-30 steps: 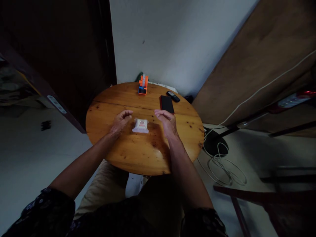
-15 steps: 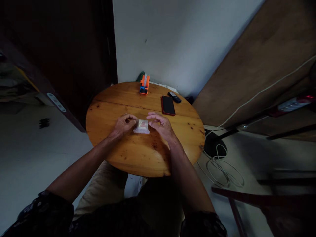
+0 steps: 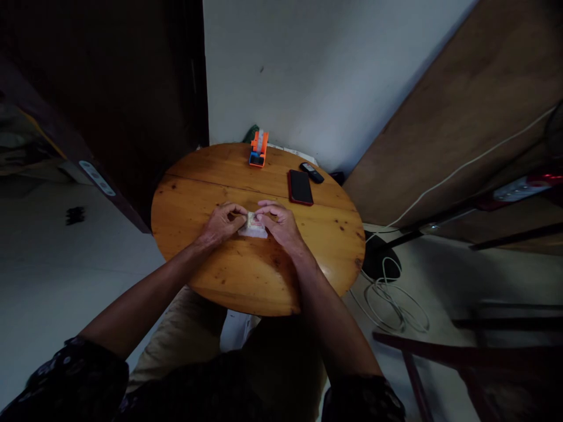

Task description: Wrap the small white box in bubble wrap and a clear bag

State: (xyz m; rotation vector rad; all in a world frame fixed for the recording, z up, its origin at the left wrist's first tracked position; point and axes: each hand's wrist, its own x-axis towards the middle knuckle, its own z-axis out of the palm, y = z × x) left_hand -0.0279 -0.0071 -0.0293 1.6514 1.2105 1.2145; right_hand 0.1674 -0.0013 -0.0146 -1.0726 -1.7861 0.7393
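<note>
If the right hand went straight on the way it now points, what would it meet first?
Most likely the small wrapped packet, right at the right hand's fingertips; whether they already touch is unclear. Beyond lies the left hand.

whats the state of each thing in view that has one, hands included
Wrapped packet: lying on the table, printed side up; sealed or not, too small to tell
Left hand: fingers bent, at the packet's left side
Right hand: fingers bent, at its right side, partly over it
Tape dispenser: upright, loaded with a roll
Phone: face up, screen dark
Handset: lying flat
Cable: loosely looped on the floor
</note>
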